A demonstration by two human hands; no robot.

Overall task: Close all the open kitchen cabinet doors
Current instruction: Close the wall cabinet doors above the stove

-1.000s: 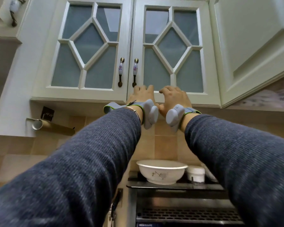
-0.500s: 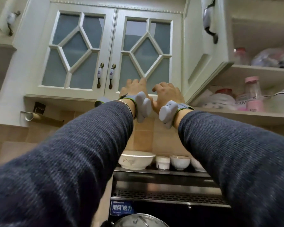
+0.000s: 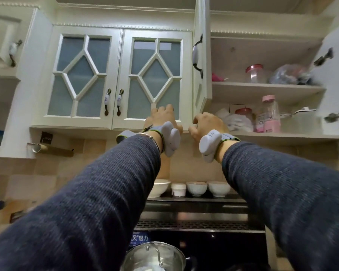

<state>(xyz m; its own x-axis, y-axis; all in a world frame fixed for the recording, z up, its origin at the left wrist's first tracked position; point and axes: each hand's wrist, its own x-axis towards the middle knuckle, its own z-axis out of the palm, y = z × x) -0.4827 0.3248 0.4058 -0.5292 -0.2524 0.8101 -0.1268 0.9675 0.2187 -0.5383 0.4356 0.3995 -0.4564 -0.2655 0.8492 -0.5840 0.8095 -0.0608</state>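
Note:
Two glass-paned cabinet doors, the left glass door [image 3: 80,77] and the right glass door [image 3: 155,75], stand shut side by side. To their right a cream open door [image 3: 201,26] swings out toward me, seen almost edge-on, its handle [image 3: 197,55] facing left. A second open door [image 3: 335,90] hangs at the far right with its hinges showing. My left hand [image 3: 162,116] rests flat on the right glass door's lower frame, fingers apart. My right hand [image 3: 207,122] hovers with curled fingers just below the edge-on door's bottom corner, holding nothing.
The open cabinet's shelves [image 3: 266,87] hold jars, a pink-capped bottle [image 3: 268,114] and plastic bags. Several white bowls [image 3: 196,188] sit on the range hood [image 3: 196,212]. A steel pot with a glass lid [image 3: 155,257] stands below. Another cream cabinet door [image 3: 2,40] is at far left.
The view has pulled back and swung right, revealing the open cabinet. My right hand has left the glass door and moved right, under the open door's corner. My left hand slid right.

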